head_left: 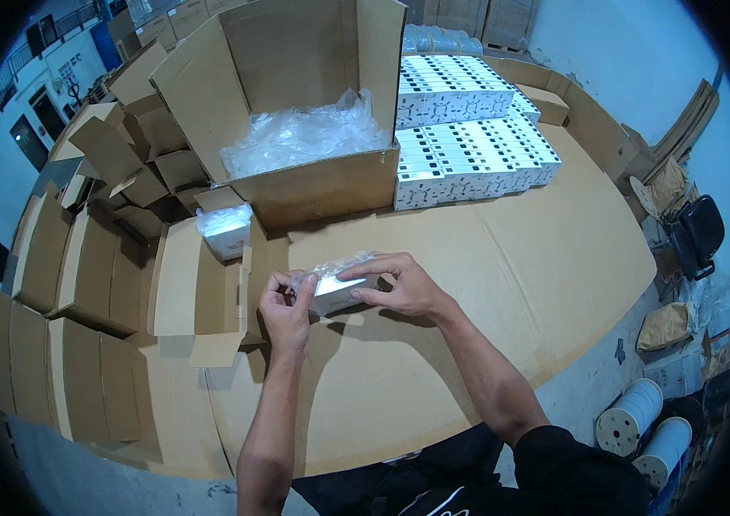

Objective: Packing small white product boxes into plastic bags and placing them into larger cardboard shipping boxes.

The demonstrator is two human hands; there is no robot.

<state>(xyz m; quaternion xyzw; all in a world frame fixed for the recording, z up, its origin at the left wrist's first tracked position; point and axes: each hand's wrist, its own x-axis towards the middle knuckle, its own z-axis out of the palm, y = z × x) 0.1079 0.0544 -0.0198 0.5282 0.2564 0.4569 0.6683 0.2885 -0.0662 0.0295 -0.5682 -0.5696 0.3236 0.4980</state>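
A small white box point(335, 295) partly covered in clear plastic wrap point(343, 263) is held just above the cardboard-covered table, between my two hands. My left hand point(289, 303) pinches the wrap at the box's left end, thumb upright against it. Over the top and right end lies my right hand point(401, 287), its fingers on the top and its thumb against the near side. To the left stands an open carton point(201, 284); one wrapped white box point(225, 232) sits at its far end.
Behind my hands stands a large open carton point(322, 191) full of clear plastic bags point(309, 129). Stacked printed white boxes point(477, 168) are right of it. Several open cartons point(81, 258) crowd the left side. Cable spools point(630, 417) and a black chair point(699, 232) are on the floor at right.
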